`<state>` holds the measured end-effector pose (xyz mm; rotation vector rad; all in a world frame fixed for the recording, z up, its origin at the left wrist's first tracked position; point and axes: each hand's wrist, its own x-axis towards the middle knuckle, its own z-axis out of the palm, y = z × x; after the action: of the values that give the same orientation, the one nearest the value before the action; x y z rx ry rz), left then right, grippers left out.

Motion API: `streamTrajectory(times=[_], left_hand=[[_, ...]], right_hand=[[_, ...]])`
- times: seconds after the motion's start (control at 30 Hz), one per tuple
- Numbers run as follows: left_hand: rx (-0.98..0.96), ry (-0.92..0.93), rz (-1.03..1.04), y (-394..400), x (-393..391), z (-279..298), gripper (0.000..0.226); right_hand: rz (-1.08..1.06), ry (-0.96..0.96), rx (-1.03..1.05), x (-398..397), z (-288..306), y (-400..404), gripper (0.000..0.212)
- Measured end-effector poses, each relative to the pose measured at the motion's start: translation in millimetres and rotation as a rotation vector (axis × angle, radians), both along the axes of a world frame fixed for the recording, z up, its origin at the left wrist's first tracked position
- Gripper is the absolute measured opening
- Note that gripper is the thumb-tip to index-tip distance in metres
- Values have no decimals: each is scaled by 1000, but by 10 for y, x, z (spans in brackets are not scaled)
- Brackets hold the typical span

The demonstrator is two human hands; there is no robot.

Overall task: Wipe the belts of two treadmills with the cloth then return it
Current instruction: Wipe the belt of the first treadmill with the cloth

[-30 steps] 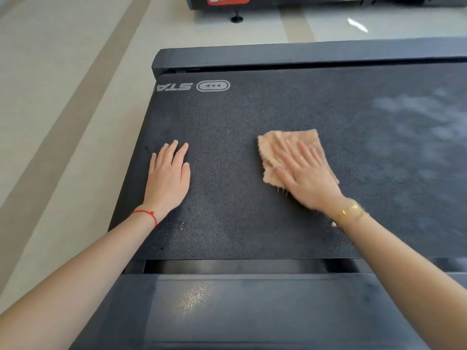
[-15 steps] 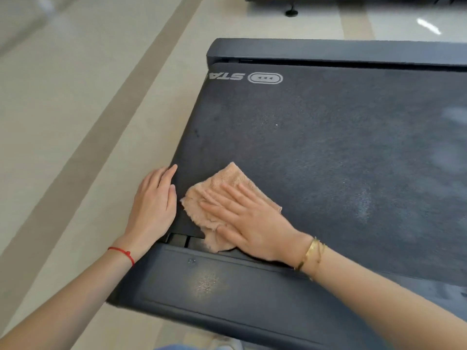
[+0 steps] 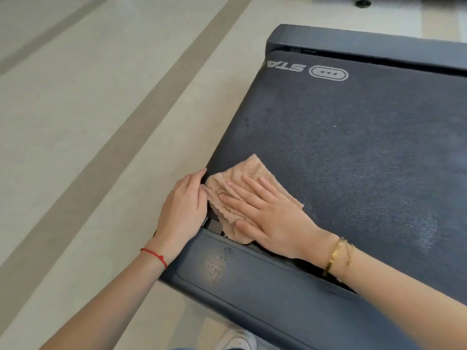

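Note:
A dark treadmill belt [image 3: 353,147] fills the right of the head view, with a white logo near its far end. A peach cloth [image 3: 242,178] lies at the belt's near left corner. My right hand [image 3: 265,213] presses flat on the cloth with straight, spread fingers. My left hand [image 3: 184,205] rests on the belt's left edge beside the cloth, fingertips curving over the edge and touching the cloth's side. A dusty patch shows on the belt at the right.
The treadmill's dark near end cover [image 3: 252,279] has a scuffed speckled spot. Beige tiled floor [image 3: 88,147] with darker stripes lies to the left. A black foot of another machine [image 3: 363,1] stands at the top. A white shoe [image 3: 236,339] shows at the bottom.
My right hand slid the cloth from mid-belt to the near left corner. My left hand moved from flat on the belt to its left edge. The view swung left.

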<state>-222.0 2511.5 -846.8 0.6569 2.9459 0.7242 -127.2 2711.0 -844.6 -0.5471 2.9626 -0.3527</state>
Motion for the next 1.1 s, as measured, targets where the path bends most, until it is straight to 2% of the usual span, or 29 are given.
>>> streamTrajectory(times=[0.1, 0.23, 0.33, 0.43, 0.5, 0.6, 0.7, 0.77, 0.9, 1.1], left_hand=[[11, 2, 2, 14, 27, 13, 43], [11, -9, 20, 46, 50, 37, 41], [12, -10, 29, 53, 50, 50, 41], [-4, -6, 37, 65, 28, 36, 41], [-2, 0, 41, 67, 17, 27, 40], [6, 9, 35, 63, 5, 18, 39], [6, 11, 33, 55, 7, 13, 39], [9, 14, 20, 52, 12, 11, 39], [14, 26, 12, 48, 14, 17, 39], [16, 21, 5, 57, 11, 22, 38]], right_hand=[[-46, 21, 14, -270, 22, 152, 60], [-220, 34, 68, -1082, 45, 417, 59], [-334, -7, 81, -1722, 77, 567, 58], [-430, -46, 62, -2003, 79, 515, 56], [-389, -18, 53, -1909, 69, 406, 54], [-202, 62, 26, -1444, -6, 249, 54], [-76, 27, 1, -1169, -8, 327, 58], [-129, 23, 42, -1295, 20, 507, 61], [-412, -43, 71, -1503, 81, 709, 58], [-280, 5, -6, -681, 59, 345, 55]])
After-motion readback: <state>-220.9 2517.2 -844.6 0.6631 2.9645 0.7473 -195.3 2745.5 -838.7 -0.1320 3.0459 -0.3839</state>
